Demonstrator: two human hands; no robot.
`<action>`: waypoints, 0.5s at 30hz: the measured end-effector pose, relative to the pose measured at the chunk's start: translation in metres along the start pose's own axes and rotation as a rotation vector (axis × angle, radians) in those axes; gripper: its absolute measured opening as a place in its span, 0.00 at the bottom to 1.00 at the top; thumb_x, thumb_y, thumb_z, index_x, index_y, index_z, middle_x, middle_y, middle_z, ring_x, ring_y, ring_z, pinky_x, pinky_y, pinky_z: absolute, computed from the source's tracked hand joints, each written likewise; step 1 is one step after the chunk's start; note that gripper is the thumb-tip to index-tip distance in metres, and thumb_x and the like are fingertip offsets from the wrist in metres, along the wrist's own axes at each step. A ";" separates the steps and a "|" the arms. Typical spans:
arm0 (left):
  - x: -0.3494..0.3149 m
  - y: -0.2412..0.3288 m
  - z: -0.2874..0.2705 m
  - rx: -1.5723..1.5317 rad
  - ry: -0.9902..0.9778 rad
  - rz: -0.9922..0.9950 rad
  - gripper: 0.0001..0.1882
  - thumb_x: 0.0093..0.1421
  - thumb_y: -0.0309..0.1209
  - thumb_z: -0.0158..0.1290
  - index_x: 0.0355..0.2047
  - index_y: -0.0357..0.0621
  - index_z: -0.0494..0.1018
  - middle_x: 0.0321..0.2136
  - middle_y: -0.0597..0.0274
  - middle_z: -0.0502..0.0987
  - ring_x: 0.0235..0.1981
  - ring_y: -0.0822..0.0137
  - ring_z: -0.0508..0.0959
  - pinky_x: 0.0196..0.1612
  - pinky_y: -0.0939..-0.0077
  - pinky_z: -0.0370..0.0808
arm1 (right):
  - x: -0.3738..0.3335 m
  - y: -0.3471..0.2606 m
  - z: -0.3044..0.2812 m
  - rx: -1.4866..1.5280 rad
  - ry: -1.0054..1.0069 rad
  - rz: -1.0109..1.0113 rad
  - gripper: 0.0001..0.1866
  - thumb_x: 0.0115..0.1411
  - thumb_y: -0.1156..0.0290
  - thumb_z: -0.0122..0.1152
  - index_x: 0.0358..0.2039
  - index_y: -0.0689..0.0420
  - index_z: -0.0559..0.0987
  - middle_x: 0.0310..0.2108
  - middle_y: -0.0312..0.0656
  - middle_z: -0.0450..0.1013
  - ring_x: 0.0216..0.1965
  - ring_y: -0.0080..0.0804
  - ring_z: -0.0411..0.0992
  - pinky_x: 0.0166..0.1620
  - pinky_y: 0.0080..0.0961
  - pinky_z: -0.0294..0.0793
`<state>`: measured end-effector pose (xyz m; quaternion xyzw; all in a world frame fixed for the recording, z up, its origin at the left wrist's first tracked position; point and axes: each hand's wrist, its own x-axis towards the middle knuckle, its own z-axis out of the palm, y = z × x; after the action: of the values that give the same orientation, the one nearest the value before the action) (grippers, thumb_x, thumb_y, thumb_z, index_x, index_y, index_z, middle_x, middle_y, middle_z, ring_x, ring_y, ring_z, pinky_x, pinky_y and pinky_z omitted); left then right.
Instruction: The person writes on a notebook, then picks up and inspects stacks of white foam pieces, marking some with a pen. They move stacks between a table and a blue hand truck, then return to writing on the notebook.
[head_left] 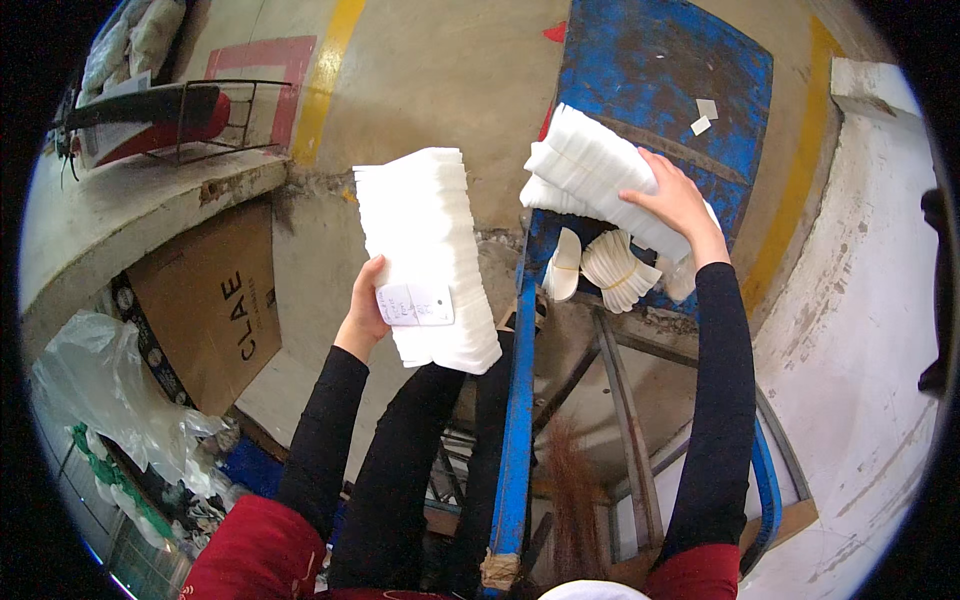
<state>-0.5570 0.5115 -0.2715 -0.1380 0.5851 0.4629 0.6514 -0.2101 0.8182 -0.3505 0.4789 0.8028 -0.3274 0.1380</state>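
My left hand (pixel 368 308) is closed round the side of a long stack of thin white pieces (pixel 420 215), held up over the floor. A white tag (pixel 415 305) with handwriting lies against this stack by my fingers. At the right, my right hand (pixel 676 199) grips a second stack of white pieces (pixel 595 165), tilted over a blue platform (pixel 660 60). Another white bundle (pixel 552 198) shows partly beneath that stack. Nearer to me lie two smaller bundles of rounded off-white pieces, one narrow (pixel 565 262) and one fanned out (pixel 615 270), each with a band round it.
Two small white slips (pixel 703 118) lie on the platform. Its blue metal frame (pixel 515 440) runs toward me beside my legs, with reddish bristles (pixel 572 480) inside. At the left are a cardboard box (pixel 215 300), clear plastic wrap (pixel 110 385) and a concrete ledge (pixel 150 215).
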 end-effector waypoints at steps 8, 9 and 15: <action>0.004 -0.009 -0.008 0.023 -0.022 -0.017 0.43 0.54 0.55 0.51 0.60 0.34 0.59 0.49 0.45 0.73 0.49 0.51 0.77 0.50 0.57 0.77 | 0.004 -0.030 -0.004 -0.323 0.053 -0.103 0.60 0.36 0.52 0.76 0.68 0.29 0.50 0.67 0.50 0.50 0.66 0.54 0.52 0.63 0.60 0.51; 0.004 -0.009 -0.007 0.024 -0.019 -0.019 0.43 0.54 0.55 0.51 0.60 0.34 0.59 0.49 0.45 0.73 0.49 0.51 0.77 0.50 0.57 0.77 | 0.001 -0.037 0.004 -0.428 0.039 -0.070 0.61 0.35 0.52 0.76 0.68 0.27 0.49 0.67 0.50 0.49 0.66 0.54 0.51 0.63 0.63 0.50; 0.000 -0.010 0.002 0.023 -0.031 -0.011 0.42 0.54 0.54 0.52 0.60 0.34 0.59 0.50 0.46 0.73 0.50 0.51 0.76 0.51 0.57 0.76 | 0.007 -0.028 0.021 -0.507 0.136 -0.062 0.63 0.33 0.59 0.76 0.68 0.24 0.47 0.67 0.47 0.46 0.66 0.52 0.50 0.63 0.70 0.43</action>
<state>-0.5486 0.5077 -0.2746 -0.1264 0.5795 0.4547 0.6644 -0.2397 0.8000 -0.3592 0.4250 0.8809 -0.0869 0.1893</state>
